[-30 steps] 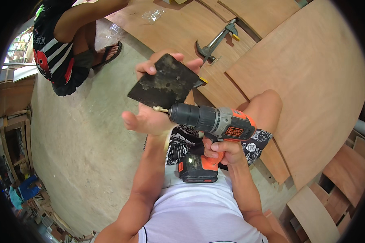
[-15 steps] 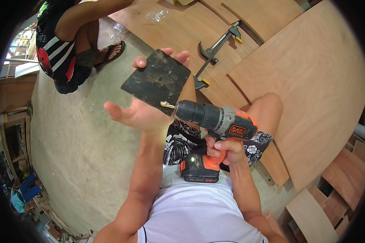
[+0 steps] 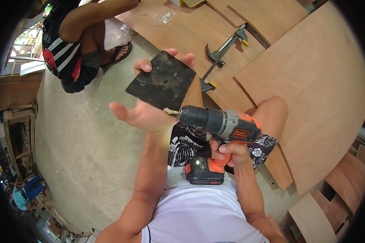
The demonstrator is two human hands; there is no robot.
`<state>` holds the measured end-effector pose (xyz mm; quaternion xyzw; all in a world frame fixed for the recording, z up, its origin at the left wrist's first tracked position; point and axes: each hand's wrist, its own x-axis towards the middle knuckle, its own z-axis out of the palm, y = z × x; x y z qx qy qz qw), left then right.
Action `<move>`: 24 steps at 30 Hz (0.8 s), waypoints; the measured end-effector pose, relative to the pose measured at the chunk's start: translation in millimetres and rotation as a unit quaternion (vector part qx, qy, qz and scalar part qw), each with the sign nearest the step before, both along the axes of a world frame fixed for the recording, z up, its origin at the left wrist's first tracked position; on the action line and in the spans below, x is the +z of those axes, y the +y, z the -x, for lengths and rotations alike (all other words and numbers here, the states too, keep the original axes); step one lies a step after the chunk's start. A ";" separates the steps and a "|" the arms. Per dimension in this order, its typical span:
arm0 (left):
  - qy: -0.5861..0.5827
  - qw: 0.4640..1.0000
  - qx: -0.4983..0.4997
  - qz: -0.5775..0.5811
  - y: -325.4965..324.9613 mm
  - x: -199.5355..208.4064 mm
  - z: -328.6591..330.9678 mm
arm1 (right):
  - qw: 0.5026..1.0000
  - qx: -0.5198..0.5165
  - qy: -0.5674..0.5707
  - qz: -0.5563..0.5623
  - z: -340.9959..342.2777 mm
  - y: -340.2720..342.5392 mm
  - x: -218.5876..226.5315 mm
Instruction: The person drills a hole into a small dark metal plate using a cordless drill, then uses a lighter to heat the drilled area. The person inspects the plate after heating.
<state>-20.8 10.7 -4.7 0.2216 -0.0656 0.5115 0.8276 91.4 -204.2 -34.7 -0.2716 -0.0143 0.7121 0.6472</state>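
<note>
Shifting slightly, the dark plate (image 3: 161, 85) now sits farther to the left of the drill (image 3: 221, 123) than 1 s ago, and the L hand (image 3: 152, 115) goes together w/ it. At 0.5 s ago the pale bit (image 3: 171, 111) of the drill appears in front of the plate's near corner; now its tip shows just outside the near edge, in front of the palm side. Whether the bit is touching the palm or the plate, I cannot tell from this view, & also not if it is turning.

For the work in hand, I judge this means that bit & plate are not lined up at this moment, so it looks more like handling than cutting. The dark spot approx. in the middle of the plate, maybe a hole, is apart from the bit.

The L hand has 1 finger over the plate's face and others behind, so the plate is clamped bet. fingers, tilted, to the left of & beyond the drill; the thumb is spread away. The R hand (image 3: 234, 154) is wrapped around the drill's handle; if the trigger is pressed, I cannot tell. The 2 hands are apart, w/ the drill's front bet. them. Plywood sheets (image 3: 308, 93) lie to the right of & beyond the drill.
</note>
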 end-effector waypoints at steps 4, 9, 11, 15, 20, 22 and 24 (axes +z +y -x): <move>0.005 0.999 -0.033 -0.038 -1.5 -1.3 7.7 | 0.999 -0.028 0.023 -0.008 -1.3 -3.4 -3.3; 0.050 0.999 -0.015 0.010 -19.1 -0.8 15.4 | 0.998 -0.067 0.012 -0.005 -2.7 -3.2 1.6; 0.064 0.998 -0.006 0.008 -21.9 -0.4 14.6 | 0.998 -0.059 0.007 0.000 -2.3 -3.6 3.0; 0.073 0.997 -0.011 -0.023 -15.7 -1.7 20.5 | 0.999 -0.050 -0.006 0.016 -0.6 -1.7 6.5; 0.093 0.996 0.004 -0.007 -15.6 7.0 19.8 | 0.999 -0.040 -0.019 0.027 2.1 -1.5 8.4; 0.107 0.994 0.008 0.014 -19.7 9.2 20.4 | 0.998 -0.045 -0.024 0.020 2.7 -2.2 6.1; 0.116 0.993 0.018 0.027 -22.9 10.0 20.2 | 0.998 -0.047 -0.029 0.018 3.6 -2.5 4.9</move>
